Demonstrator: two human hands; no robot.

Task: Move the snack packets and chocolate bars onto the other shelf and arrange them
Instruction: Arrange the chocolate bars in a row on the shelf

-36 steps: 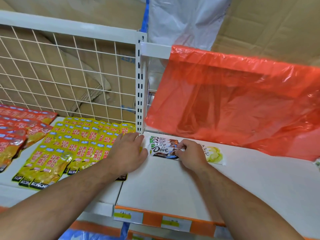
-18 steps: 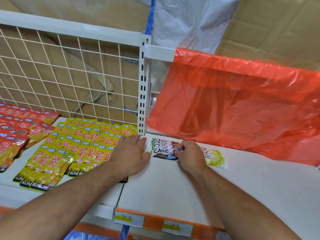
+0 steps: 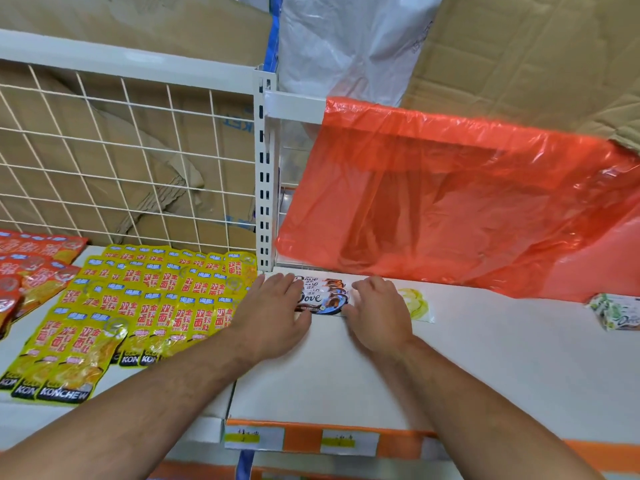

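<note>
Head view: both hands lie on the right-hand white shelf [image 3: 502, 362] at its back left corner, flanking a small stack of Dove chocolate bars [image 3: 323, 296]. The left hand [image 3: 273, 317] lies flat with straight fingers over the stack's left end; the right hand [image 3: 377, 315] rests loose, fingers spread, against its right end, and neither hand closes round the bars. A pale yellow packet [image 3: 415, 304] lies just beside the right hand. Rows of yellow snack packets [image 3: 149, 306] cover the left shelf, with red packets [image 3: 31, 271] further left. An orange plastic sheet [image 3: 450, 202] hangs behind the right shelf.
</note>
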